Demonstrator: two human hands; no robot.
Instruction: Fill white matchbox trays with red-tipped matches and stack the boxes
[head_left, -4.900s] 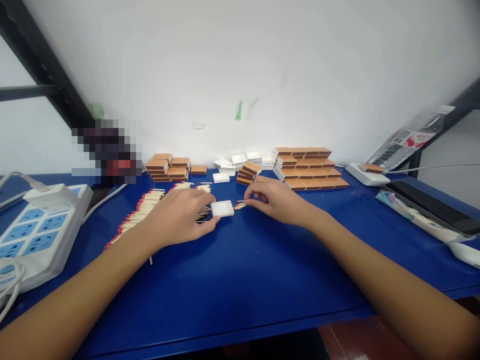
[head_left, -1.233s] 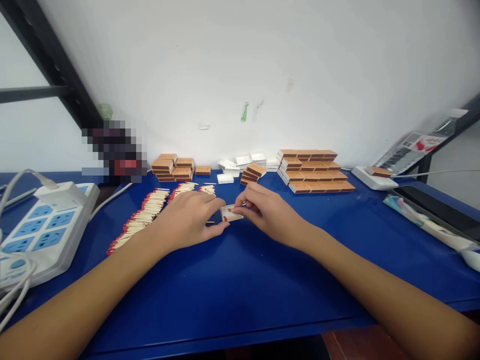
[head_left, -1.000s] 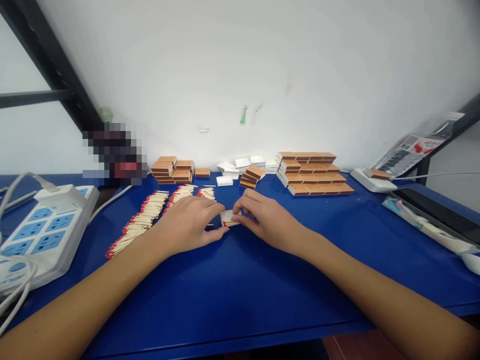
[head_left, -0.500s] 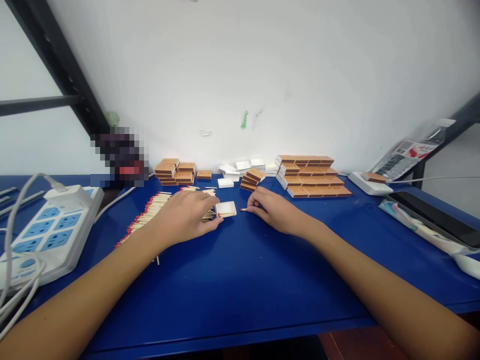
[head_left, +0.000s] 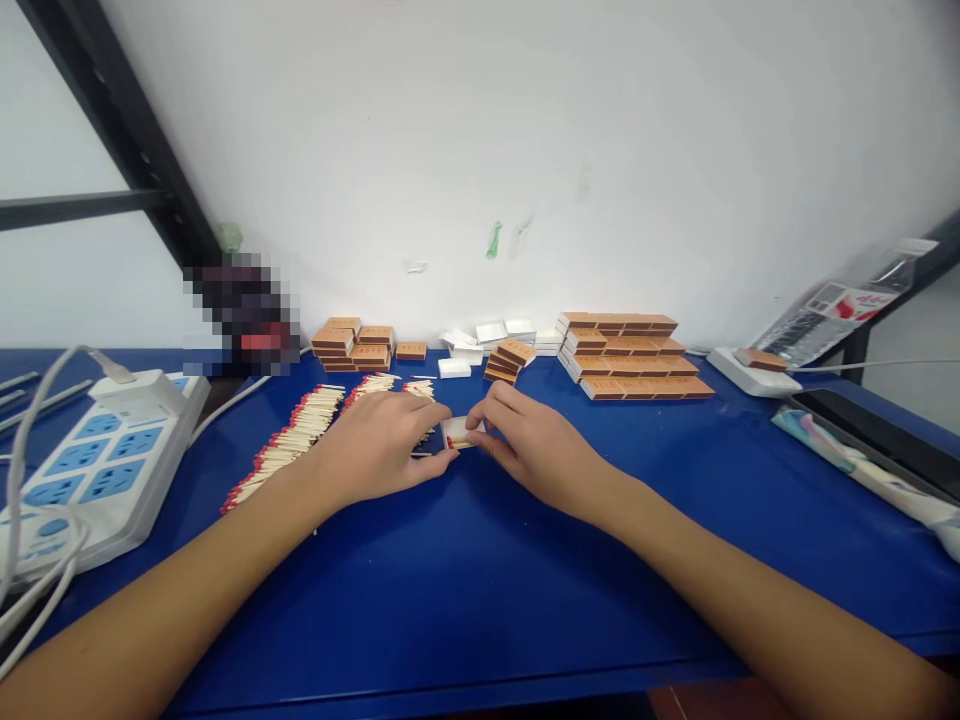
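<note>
My left hand (head_left: 375, 440) grips the left end of a small white matchbox tray (head_left: 454, 424) between thumb and fingers. Inside the tray lie a few red-tipped matches (head_left: 459, 440). The pinched fingertips of my right hand (head_left: 547, 452) reach into the tray's right end, on a match that they largely cover. Loose matches (head_left: 289, 440) with red heads are spread in rows beside and behind my left hand, which hides part of them.
Brown matchboxes stand in a stepped stack (head_left: 637, 365) at the back right, with smaller piles (head_left: 352, 345) at the back left. White trays (head_left: 491, 332) lie by the wall. A power strip (head_left: 105, 470) with cables is on the left, a phone (head_left: 877, 430) on the right.
My right hand has moved left, carrying a match from beside the tray into it. My left hand still grips the tray, nearly in place.
</note>
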